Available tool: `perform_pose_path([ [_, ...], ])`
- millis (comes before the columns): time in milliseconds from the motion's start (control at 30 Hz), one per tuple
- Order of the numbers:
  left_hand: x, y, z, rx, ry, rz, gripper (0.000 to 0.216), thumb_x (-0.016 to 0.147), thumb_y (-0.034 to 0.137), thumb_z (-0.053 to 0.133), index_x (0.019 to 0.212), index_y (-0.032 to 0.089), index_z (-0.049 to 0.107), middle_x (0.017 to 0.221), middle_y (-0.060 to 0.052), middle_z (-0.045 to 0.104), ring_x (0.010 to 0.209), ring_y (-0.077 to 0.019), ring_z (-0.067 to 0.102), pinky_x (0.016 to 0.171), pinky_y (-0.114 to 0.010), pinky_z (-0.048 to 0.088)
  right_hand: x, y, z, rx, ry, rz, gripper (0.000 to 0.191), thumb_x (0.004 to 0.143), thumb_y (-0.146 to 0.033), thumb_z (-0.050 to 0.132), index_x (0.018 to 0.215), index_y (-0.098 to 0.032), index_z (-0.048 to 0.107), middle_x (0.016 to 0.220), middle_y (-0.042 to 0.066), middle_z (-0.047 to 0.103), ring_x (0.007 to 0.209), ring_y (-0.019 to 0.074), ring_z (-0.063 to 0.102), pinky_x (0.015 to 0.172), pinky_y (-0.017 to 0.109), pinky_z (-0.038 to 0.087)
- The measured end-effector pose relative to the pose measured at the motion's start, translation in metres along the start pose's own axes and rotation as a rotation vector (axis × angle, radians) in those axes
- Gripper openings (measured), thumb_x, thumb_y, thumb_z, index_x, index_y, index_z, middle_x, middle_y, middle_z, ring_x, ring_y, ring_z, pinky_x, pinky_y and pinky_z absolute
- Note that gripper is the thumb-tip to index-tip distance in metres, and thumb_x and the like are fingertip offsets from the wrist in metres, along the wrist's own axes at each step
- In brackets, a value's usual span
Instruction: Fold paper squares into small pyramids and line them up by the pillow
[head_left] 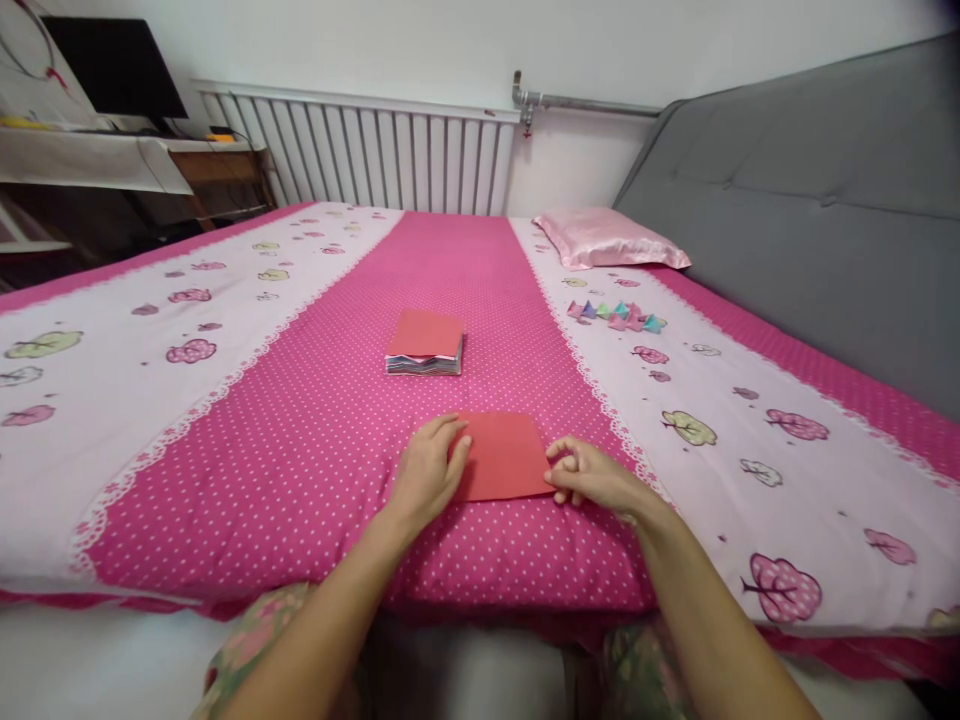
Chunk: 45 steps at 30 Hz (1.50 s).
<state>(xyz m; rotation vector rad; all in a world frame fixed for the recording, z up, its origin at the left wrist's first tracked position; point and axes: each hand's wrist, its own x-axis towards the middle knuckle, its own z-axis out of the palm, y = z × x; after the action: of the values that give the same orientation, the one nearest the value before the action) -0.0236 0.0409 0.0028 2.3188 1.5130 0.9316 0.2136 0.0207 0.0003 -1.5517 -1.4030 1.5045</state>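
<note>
A flat sheet of red paper (502,455) lies on the pink dotted part of the bed, close to its front edge. My left hand (429,468) is at the paper's left side, thumb over the edge and fingertips by the far left corner. On the opposite side, my right hand (589,470) pinches the right edge near the front corner between thumb and fingers. Beyond the sheet sits a stack of square paper (425,345) with a red sheet on top. Several small folded paper pieces (616,316) in pink, purple, green and blue lie together farther right.
A pink pillow (609,238) rests at the far right against the grey headboard (810,200). Behind the bed are a white radiator (375,150) and a pipe. A desk (90,160) with a black monitor (116,68) stands at the far left.
</note>
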Motion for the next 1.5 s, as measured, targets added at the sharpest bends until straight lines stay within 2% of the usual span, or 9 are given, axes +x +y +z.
perform_pose_path([
  [267, -0.003, 0.001, 0.011, 0.077, -0.058, 0.035, 0.032, 0.091, 0.029, 0.038, 0.112, 0.013, 0.057, 0.123, -0.012, 0.056, 0.115, -0.0211, 0.051, 0.100, -0.037, 0.040, -0.010, -0.005, -0.001, -0.056, -0.116, 0.097, 0.032, 0.070, -0.023, 0.066, 0.088, -0.018, 0.040, 0.051, -0.006, 0.059, 0.045, 0.0092, 0.059, 0.041, 0.015, 0.035],
  [400, -0.003, 0.000, 0.015, 0.112, -0.056, 0.060, 0.033, 0.091, 0.030, 0.037, 0.113, 0.015, 0.055, 0.126, -0.012, 0.054, 0.116, -0.0215, 0.050, 0.101, -0.038, 0.040, -0.011, -0.003, -0.012, -0.135, -0.069, 0.119, 0.038, 0.066, -0.038, 0.070, 0.086, -0.017, 0.045, 0.052, -0.003, 0.061, 0.043, 0.0112, 0.057, 0.040, 0.018, 0.037],
  [500, 0.000, 0.004, 0.016, 0.165, -0.070, 0.083, 0.037, 0.092, 0.030, 0.034, 0.117, 0.012, 0.053, 0.130, -0.014, 0.050, 0.120, -0.0225, 0.047, 0.102, -0.039, 0.037, -0.005, -0.002, -0.016, -0.289, 0.269, 0.029, 0.035, 0.069, -0.047, 0.066, 0.078, -0.017, 0.051, 0.052, 0.000, 0.060, 0.046, 0.0147, 0.058, 0.045, 0.024, 0.042],
  [567, 0.004, 0.009, 0.018, 0.202, -0.078, 0.115, 0.040, 0.092, 0.030, 0.032, 0.121, 0.010, 0.051, 0.134, -0.015, 0.047, 0.124, -0.0235, 0.043, 0.105, -0.040, 0.034, 0.001, -0.006, -0.009, -0.381, 0.593, -0.152, 0.030, 0.074, -0.045, 0.060, 0.082, -0.016, 0.056, 0.071, 0.007, 0.067, 0.065, 0.0191, 0.064, 0.061, 0.031, 0.049],
  [600, 0.005, 0.011, 0.020, 0.218, -0.082, 0.137, 0.041, 0.092, 0.030, 0.031, 0.123, 0.009, 0.050, 0.135, -0.016, 0.045, 0.126, -0.0239, 0.040, 0.106, -0.041, 0.032, 0.004, -0.009, -0.002, -0.389, 0.647, -0.275, 0.030, 0.080, -0.042, 0.054, 0.093, -0.015, 0.057, 0.090, 0.011, 0.067, 0.081, 0.0207, 0.064, 0.071, 0.034, 0.050],
  [733, 0.008, 0.014, 0.033, 0.249, -0.125, 0.200, 0.044, 0.093, 0.027, 0.027, 0.129, 0.008, 0.043, 0.139, -0.016, 0.040, 0.133, -0.0237, 0.029, 0.109, -0.043, 0.026, 0.015, -0.019, 0.040, -0.540, 0.430, -0.639, 0.050, 0.091, -0.040, 0.033, 0.135, -0.015, 0.036, 0.140, 0.011, 0.040, 0.130, 0.0199, 0.034, 0.106, 0.039, 0.029],
  [900, 0.003, 0.001, 0.049, 0.275, -0.232, 0.233, 0.051, 0.089, 0.024, 0.032, 0.137, 0.007, 0.032, 0.143, -0.017, 0.032, 0.135, -0.0244, 0.023, 0.109, -0.045, 0.023, 0.028, -0.010, 0.073, -0.725, 0.148, -0.571, 0.063, 0.092, -0.049, 0.018, 0.144, -0.013, 0.017, 0.150, 0.008, 0.020, 0.138, 0.0179, 0.013, 0.113, 0.041, 0.012],
  [1200, 0.003, 0.002, 0.048, 0.392, -0.373, 0.167, 0.052, 0.090, 0.027, 0.028, 0.138, 0.007, 0.031, 0.145, -0.015, 0.029, 0.135, -0.0252, 0.022, 0.111, -0.043, 0.019, 0.037, 0.000, 0.074, -0.868, 0.152, -0.415, 0.068, 0.091, -0.055, 0.009, 0.144, -0.013, 0.012, 0.151, 0.007, 0.013, 0.139, 0.0196, 0.007, 0.113, 0.042, 0.006],
  [1500, 0.002, -0.002, 0.045, 0.432, -0.336, 0.095, 0.051, 0.091, 0.030, 0.026, 0.138, 0.012, 0.032, 0.145, -0.012, 0.031, 0.135, -0.0251, 0.024, 0.110, -0.042, 0.019, 0.036, 0.007, 0.067, -0.950, 0.220, -0.338, 0.071, 0.089, -0.058, 0.011, 0.144, -0.013, 0.017, 0.150, 0.007, 0.014, 0.139, 0.0224, 0.006, 0.112, 0.043, 0.004],
])
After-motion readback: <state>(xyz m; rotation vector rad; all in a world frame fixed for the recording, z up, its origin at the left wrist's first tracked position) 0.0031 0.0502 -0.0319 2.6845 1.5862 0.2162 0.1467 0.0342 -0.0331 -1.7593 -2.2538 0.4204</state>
